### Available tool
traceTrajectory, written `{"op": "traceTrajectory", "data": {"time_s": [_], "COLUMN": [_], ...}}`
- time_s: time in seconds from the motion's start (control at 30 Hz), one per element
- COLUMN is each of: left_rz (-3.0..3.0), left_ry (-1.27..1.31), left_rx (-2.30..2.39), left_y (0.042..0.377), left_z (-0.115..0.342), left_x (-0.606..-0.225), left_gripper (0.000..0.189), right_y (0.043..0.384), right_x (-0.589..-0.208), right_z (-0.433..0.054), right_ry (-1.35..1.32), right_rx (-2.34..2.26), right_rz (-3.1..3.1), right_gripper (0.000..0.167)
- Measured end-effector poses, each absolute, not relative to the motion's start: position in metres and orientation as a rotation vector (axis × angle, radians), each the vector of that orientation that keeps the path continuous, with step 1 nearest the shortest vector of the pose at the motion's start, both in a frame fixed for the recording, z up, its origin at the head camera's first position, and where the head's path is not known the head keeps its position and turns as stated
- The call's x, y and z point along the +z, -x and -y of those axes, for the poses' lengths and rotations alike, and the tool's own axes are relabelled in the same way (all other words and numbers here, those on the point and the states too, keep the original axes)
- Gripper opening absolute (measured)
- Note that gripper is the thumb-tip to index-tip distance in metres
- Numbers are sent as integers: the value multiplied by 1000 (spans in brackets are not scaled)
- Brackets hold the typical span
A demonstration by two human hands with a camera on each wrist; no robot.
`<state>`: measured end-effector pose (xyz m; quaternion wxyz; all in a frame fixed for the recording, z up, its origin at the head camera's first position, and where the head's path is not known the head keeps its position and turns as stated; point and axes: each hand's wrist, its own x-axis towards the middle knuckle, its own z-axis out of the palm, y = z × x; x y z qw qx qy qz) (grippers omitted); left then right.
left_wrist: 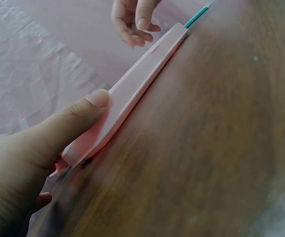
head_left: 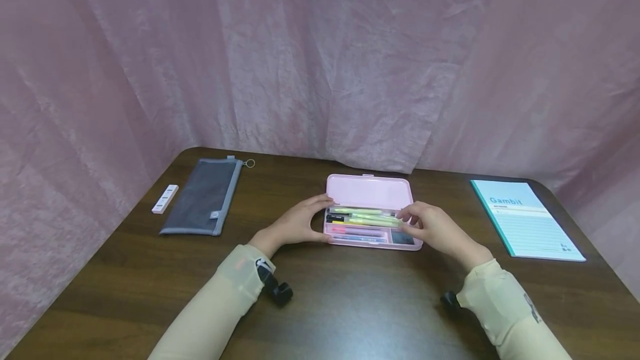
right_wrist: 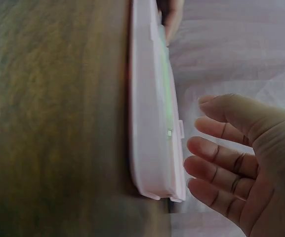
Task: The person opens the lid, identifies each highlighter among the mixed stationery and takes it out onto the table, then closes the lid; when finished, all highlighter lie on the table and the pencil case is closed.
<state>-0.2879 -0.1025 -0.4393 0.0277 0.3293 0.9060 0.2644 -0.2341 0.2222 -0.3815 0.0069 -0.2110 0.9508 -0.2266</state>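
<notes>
A pink pencil case [head_left: 368, 190] lies with its lid folded back on the wooden table, several pens and light green highlighters [head_left: 372, 219] inside. My left hand [head_left: 297, 221] grips the case at its left end, thumb at the front corner and fingers at the back. In the left wrist view the left thumb [left_wrist: 78, 116] presses on the pink front wall. Over the right end of the case hovers my right hand [head_left: 435, 229]. Seen from the right wrist, the right hand's fingers [right_wrist: 221, 158] are loosely bent beside the case, with nothing between them.
A dark grey mesh zip pouch [head_left: 202, 196] with a ring lies to the left, beside a small white strip [head_left: 165, 199]. At the right is a "Gambit" notepad [head_left: 530, 221] with a teal edge. A pink curtain [head_left: 320, 60] hangs behind the table.
</notes>
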Motion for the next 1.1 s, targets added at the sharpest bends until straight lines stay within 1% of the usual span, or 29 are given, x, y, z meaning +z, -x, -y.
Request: {"op": "traceTrajectory", "data": {"time_s": [0.53,1.1], "left_rz": [-2807,-2806], "left_ry": [-1034,-1028], "left_rx": [811,811], "left_y": [288,288], "left_z": [101,103], "left_x": [-439,-440], "left_gripper": [83,83], "right_y": [244,252], "right_x": [-385,-385], "right_z": [-215,-205], "right_ry": [679,665], "right_rx": [-573,-536], "right_rz": [-2935,-2896], "right_gripper": [19,13]}}
